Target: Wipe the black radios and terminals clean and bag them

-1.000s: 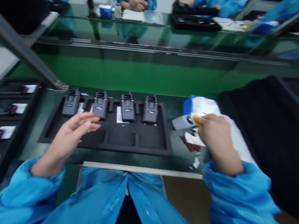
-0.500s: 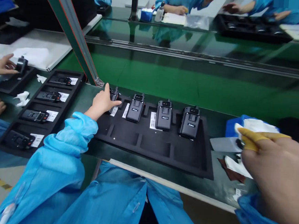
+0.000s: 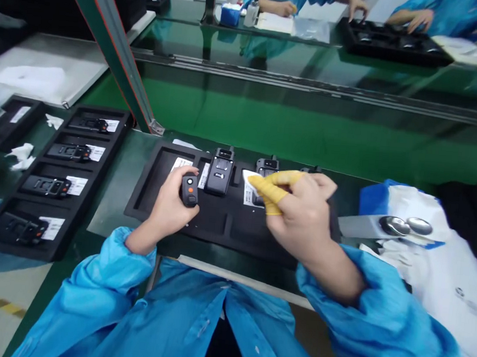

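Observation:
My left hand (image 3: pixel 172 206) is closed around a black two-way radio (image 3: pixel 189 190), its end with a white and an orange button turned up, above the left part of a black foam tray (image 3: pixel 141 198). Yellow finger cots cover fingers of my right hand (image 3: pixel 297 210), which pinches a small white wipe (image 3: pixel 248 177) over the tray's middle. Another radio (image 3: pixel 220 172) lies in the tray between my hands. A further radio (image 3: pixel 267 165) is partly behind my right fingers, and one more (image 3: pixel 311 169) is mostly hidden by that hand. White labels (image 3: pixel 182 164) lie in the slots.
At the left, a second foam tray (image 3: pixel 65 198) holds several radios with labels. On the right are a blue box (image 3: pixel 373 200) with white wipes, a clear bottle (image 3: pixel 361 226) and a white bag (image 3: pixel 453 289). A metal post (image 3: pixel 120 53) rises behind; co-workers sit across the bench.
My left hand has lifted the leftmost radio from its slot and brought it nearer me. My right hand has moved left from beside the wipes box to above the tray, with the white wipe.

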Demonstrator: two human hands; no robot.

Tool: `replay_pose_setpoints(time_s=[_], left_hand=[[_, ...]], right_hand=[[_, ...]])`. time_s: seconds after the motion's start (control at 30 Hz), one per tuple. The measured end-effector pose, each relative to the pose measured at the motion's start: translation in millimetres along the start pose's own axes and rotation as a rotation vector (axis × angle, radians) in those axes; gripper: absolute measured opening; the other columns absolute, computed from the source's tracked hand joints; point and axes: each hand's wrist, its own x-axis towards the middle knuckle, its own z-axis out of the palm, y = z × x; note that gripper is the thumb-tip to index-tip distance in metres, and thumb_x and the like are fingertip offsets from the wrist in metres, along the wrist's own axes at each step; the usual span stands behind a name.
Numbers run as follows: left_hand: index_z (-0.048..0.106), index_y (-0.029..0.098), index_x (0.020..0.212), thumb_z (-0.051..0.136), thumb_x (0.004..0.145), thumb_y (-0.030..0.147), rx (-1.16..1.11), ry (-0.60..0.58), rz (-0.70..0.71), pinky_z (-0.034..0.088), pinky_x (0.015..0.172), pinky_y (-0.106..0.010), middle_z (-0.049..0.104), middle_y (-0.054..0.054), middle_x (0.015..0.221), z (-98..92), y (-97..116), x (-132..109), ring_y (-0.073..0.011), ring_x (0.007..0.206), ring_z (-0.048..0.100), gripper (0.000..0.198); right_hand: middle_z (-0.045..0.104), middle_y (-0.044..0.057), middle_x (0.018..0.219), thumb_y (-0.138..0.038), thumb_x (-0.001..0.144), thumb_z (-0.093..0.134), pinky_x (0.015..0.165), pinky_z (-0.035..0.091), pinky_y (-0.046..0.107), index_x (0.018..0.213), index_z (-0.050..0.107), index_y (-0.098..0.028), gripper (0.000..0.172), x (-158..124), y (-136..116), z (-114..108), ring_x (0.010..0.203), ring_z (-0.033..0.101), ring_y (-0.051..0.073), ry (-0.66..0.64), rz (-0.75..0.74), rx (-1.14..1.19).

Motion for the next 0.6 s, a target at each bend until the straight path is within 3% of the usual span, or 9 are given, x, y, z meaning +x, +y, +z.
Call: replay_pose_setpoints(time_s=[0.2,0.3,0.43,0.6], left_hand=[[0.050,0.021,0.109,0.053,0.055,0.003,-0.053,-0.024,0.026,0.051,0.086,-0.035,0.062,-0.003,0.107,4.1,-6.6,4.8,-0.0208,0.098,0.061,0.057],[0.049,0.021,0.110,0.053,0.054,0.001,-0.078,-0.018,0.044,0.051,0.085,-0.035,0.061,-0.004,0.105,5.4,-9.2,4.8,-0.0211,0.098,0.061,0.060],[0.050,0.022,0.109,0.053,0.056,0.001,-0.125,-0.036,0.062,0.051,0.085,-0.035,0.061,-0.004,0.104,6.7,-9.4,4.6,-0.0212,0.100,0.061,0.057],[0.050,0.022,0.109,0.055,0.058,0.002,-0.150,-0.034,0.047,0.051,0.086,-0.034,0.062,-0.004,0.105,5.7,-9.2,5.5,-0.0203,0.099,0.061,0.054]], right_hand=[[0.065,0.000,0.086,-0.004,0.080,0.046,0.081,0.025,0.039,0.097,0.071,-0.028,0.039,19.3,-23.6,34.8,0.078,0.048,0.013,-0.027,-0.143,0.103],[0.066,-0.001,0.083,-0.008,0.084,0.047,0.081,0.024,0.038,0.095,0.073,-0.028,0.035,26.7,-28.8,45.3,0.077,0.045,0.013,-0.008,-0.181,0.082],[0.067,-0.003,0.078,-0.010,0.088,0.047,0.083,0.024,0.036,0.094,0.073,-0.030,0.033,32.9,-37.1,52.6,0.073,0.045,0.011,0.026,-0.255,0.092],[0.069,-0.007,0.077,-0.008,0.087,0.048,0.086,0.023,0.035,0.088,0.073,-0.032,0.035,30.9,-34.2,52.7,0.074,0.049,0.009,-0.032,-0.312,0.162]])
